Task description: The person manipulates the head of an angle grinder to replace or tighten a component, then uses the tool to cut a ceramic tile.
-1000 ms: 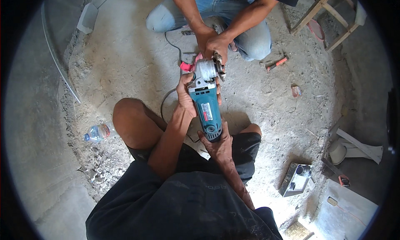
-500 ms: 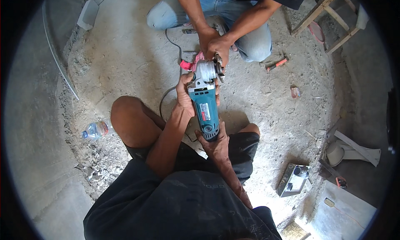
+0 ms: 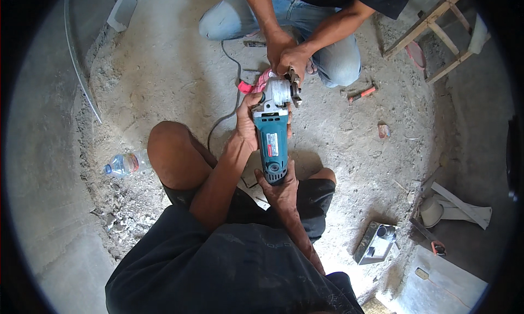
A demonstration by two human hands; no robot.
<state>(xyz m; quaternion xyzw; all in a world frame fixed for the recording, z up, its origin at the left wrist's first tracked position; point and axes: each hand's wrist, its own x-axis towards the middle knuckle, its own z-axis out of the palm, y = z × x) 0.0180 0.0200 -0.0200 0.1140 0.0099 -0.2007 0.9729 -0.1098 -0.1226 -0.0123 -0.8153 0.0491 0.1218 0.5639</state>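
Note:
Between my two hands I hold a teal angle grinder (image 3: 264,129) with a silver head, pointing away from me. My left hand (image 3: 248,120) wraps its front part from the left side, fingertips showing on the right. Round the rear end of the body closes my right hand (image 3: 281,191). Across from me a co-worker's two hands (image 3: 287,55) grip a metal tool (image 3: 295,84) at the grinder's spindle; its kind is partly hidden by their fingers. A pink-red cloth (image 3: 256,85) lies just behind the grinder head.
A grey cord (image 3: 238,76) runs over the rough floor. The co-worker kneels opposite. At left lies a plastic bottle (image 3: 128,164). Rightward are an orange-handled hammer (image 3: 363,94), a metal box (image 3: 376,242), a white bucket (image 3: 431,212), a saw (image 3: 428,232) and a wooden frame (image 3: 420,27).
The view has shifted slightly. The grinder stands a little more upright in the picture, still in both my hands. The co-worker's hands keep hold of the tool at the spindle.

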